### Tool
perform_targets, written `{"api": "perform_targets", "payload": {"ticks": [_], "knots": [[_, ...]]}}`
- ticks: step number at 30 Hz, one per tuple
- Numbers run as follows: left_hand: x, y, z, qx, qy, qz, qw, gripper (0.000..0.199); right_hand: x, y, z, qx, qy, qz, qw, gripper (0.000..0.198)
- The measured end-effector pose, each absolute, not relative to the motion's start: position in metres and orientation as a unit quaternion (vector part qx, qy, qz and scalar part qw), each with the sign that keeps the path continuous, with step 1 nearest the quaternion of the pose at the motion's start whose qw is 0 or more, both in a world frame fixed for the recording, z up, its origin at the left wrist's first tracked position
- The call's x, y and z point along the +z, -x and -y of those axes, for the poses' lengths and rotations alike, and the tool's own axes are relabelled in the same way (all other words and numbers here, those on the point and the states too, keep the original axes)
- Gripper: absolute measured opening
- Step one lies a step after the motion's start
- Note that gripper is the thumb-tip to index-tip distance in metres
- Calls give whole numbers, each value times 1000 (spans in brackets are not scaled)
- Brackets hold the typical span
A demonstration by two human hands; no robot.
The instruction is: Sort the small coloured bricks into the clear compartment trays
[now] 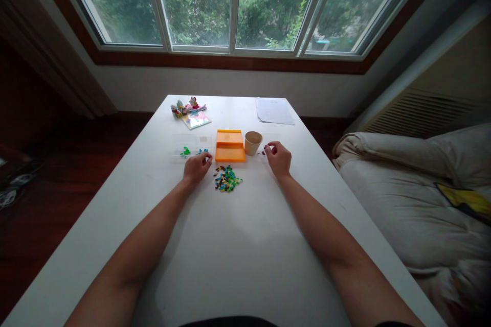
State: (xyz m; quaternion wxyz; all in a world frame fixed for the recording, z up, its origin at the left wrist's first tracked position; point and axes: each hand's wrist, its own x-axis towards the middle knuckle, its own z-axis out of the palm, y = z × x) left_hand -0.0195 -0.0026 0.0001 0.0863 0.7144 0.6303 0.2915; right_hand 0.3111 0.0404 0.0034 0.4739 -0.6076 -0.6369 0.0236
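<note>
A small pile of mixed building bricks (227, 179) in green, blue, yellow and dark colours lies mid-table. Left of the orange box, my left hand (197, 166) hovers by the blue bricks (203, 151), its fingers pinched; what is between them, if anything, is hidden. Green bricks (185, 152) sit farther left in a clear tray (174, 140). Beside the paper cup, my right hand (280, 159) is closed in a pinch, with what looks like a small dark brick (266, 147) at its fingertips. A few dark bricks (263, 153) lie just below those fingertips.
An open orange box (230, 152) stands between my hands, with a brown paper cup (253, 144) at its right. Small toy figures (186, 107) and a colourful card (197, 120) are at the back left. Paper sheets (274, 111) lie at the back right of the white table (230, 245).
</note>
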Motion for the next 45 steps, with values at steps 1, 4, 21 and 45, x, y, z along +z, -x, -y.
{"api": "perform_targets", "payload": {"ticks": [1, 4, 21, 45], "knots": [[0, 17, 4, 284, -731, -615, 89, 26, 3, -312, -42, 24, 616, 630, 472, 28], [1, 10, 8, 264, -766, -578, 94, 27, 0, -311, -43, 33, 625, 625, 466, 34], [10, 14, 14, 211, -839, -475, 162, 21, 0, -297, -31, 55, 582, 656, 478, 28], [10, 4, 15, 173, -844, -484, 150, 25, -4, -274, -15, 23, 397, 828, 395, 18]]}}
